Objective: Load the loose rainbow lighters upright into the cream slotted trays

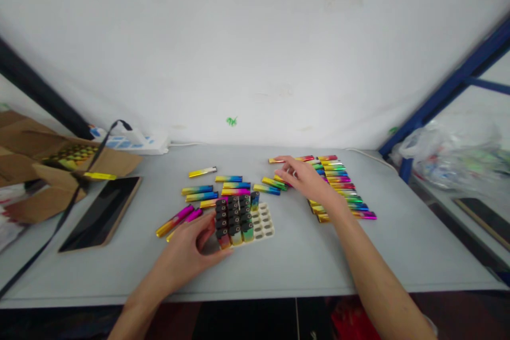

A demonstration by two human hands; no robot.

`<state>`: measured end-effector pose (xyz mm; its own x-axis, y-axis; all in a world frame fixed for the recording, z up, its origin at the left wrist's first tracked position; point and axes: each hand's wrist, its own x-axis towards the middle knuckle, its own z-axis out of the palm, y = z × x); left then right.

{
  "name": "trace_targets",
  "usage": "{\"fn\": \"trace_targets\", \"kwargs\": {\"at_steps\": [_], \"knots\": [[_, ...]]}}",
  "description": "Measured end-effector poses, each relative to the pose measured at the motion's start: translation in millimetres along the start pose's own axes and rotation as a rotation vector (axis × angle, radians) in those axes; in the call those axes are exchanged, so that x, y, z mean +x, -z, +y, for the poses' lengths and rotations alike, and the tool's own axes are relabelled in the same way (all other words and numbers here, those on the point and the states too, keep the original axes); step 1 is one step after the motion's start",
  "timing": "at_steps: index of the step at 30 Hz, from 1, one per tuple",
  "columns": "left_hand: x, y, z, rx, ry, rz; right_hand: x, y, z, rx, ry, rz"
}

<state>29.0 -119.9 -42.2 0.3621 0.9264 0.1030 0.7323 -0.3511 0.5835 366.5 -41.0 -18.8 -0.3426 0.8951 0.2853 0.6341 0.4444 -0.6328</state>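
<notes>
My left hand (187, 239) is closed around the left edge of a white holed tray (263, 220), thumb along its front. Lighters (235, 218) with black tops stand upright in several rows in the tray's left part; bare holes show on the right. My right hand (305, 178) hovers over loose lighters behind the tray, fingers bent and apart. Its fingertips are close to a yellow-and-red lighter (282, 179), partly hidden; contact is unclear. A green-and-yellow lighter (274, 184) and a blue-and-yellow lighter (266, 189) lie beside it.
Metallic lighters lie in a row (345, 186) at right; others (201, 196) are scattered left of the tray. A dark phone-like slab (101, 215), a cardboard box (43, 159) with lighters and a power strip (137, 142) occupy the left. Plastic bags (450, 156) lie beyond the blue frame.
</notes>
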Motion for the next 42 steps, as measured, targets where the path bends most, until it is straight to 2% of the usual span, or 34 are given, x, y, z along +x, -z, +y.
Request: {"fn": "trace_targets", "kwargs": {"at_steps": [2,4,8,12,16,19,25,31,34,37,42], "knots": [[-6.3,1.2,0.4,-0.014,-0.004,-0.026,0.3,4.3,10.6,-0.102,-0.015,0.071],[-13.1,1.1,-0.7,-0.047,0.003,-0.044,0.8,3.9,17.1,-0.176,-0.007,0.072],[-21.9,-2.1,-5.7,-0.085,0.006,-0.061,0.0,-7.1,15.9,-0.206,0.082,-0.037],[-24.0,-4.5,-7.1,-0.096,-0.013,-0.019,-3.0,-25.3,7.5,-0.257,0.132,-0.139],[-24.2,-3.4,-2.2,-0.104,-0.036,0.002,-4.6,-39.0,0.2,-0.338,0.140,-0.091],[-23.8,-3.8,-1.3,-0.109,-0.053,0.018,-3.5,-39.6,-1.7,-0.314,0.161,-0.041],[-19.9,-8.6,-11.7,-0.032,-0.041,0.118,2.9,-30.1,6.7,0.019,-0.030,0.094],[-16.7,-9.5,-12.0,-0.029,-0.019,0.192,10.3,-41.8,-5.0,0.756,-0.220,0.247],[-15.9,-9.0,-10.9,-0.044,-0.004,0.199,10.5,-46.5,-19.2,1.023,-0.266,0.212],[-14.5,-8.2,-10.0,-0.053,-0.014,0.203,9.9,-47.2,-29.4,1.119,-0.287,0.140],[-12.4,-7.4,-9.3,-0.060,-0.011,0.187,12.8,-52.6,-31.8,1.138,-0.273,0.128]]}}
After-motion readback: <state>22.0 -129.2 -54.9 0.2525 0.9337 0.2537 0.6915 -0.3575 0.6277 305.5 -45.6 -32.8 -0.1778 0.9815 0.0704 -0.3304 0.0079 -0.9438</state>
